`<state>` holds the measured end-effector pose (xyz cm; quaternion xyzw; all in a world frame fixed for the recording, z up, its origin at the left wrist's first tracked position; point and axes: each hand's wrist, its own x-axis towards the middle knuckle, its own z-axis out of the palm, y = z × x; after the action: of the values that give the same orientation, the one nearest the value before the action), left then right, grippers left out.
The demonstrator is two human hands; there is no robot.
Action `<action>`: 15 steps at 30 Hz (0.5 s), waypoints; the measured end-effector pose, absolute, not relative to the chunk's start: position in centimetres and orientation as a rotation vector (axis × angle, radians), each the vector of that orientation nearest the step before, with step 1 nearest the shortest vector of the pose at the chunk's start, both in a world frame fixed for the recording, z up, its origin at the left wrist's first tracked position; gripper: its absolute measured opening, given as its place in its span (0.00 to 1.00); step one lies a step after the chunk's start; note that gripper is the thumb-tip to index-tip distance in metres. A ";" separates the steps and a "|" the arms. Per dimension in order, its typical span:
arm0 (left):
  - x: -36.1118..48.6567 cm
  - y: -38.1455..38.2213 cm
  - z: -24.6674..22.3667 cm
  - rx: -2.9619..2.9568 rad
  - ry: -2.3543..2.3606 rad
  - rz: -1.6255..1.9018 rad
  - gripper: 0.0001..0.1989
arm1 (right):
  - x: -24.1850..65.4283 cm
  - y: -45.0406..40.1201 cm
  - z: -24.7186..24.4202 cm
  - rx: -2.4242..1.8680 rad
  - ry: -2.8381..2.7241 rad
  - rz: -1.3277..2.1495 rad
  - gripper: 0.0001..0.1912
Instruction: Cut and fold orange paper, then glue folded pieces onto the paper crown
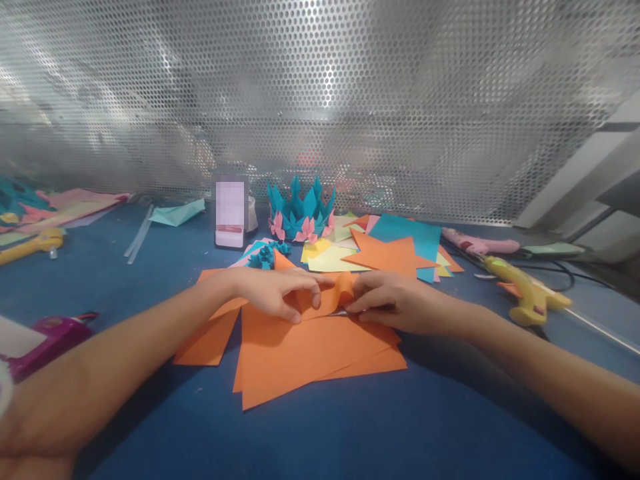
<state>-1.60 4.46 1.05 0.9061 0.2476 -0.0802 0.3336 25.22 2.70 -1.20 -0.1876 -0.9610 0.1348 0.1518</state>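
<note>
The right hand (387,300) is clamped on a slim silvery metal piece (340,313), whose tip points left along the paper from between the fingertips. The left hand (273,293) arches over the same paper, its thumb and forefinger apart; the thumb tip touches the surface and the forefinger reaches toward the right hand.

Between them, a curled orange paper flap (345,287) stands up toward the back edge of the blue worktop (320,447). Below it lie overlapping flat orange paper sheets (310,353), mid-worktop, their long axis running roughly left to right; their near edges slant away toward the right, and one sharp corner points to the near edge. Bare blue surface shows in front of them and to the right, as far as the yellow plastic glue gun (525,290). A slanted orange paper strip (205,347) lies beside them on the left.

Behind the hands are an orange paper star (390,253), overlapping a flat teal paper sheet (415,237), and a spiky teal paper crown with pink paper pieces round its base (303,207). An upright phone with a pale screen (230,207) stands left of the crown, toward the back edge, where a perforated silver metal panel (320,120) rises.
</note>
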 end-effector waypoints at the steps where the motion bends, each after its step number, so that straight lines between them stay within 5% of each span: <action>1: -1.7 4.5 1.0 2.374 0.639 -0.206 0.15 | 25.2 2.7 -1.2 -0.542 -2.761 0.386 0.12; 15: -1.9 4.8 1.2 2.371 0.564 -0.209 0.20 | 25.2 2.6 -1.2 -0.553 -2.779 0.366 0.13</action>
<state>-1.92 4.84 1.18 0.9113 0.2166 -0.0805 0.3409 25.23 2.62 -1.18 -0.1915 -0.9629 0.1269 0.1419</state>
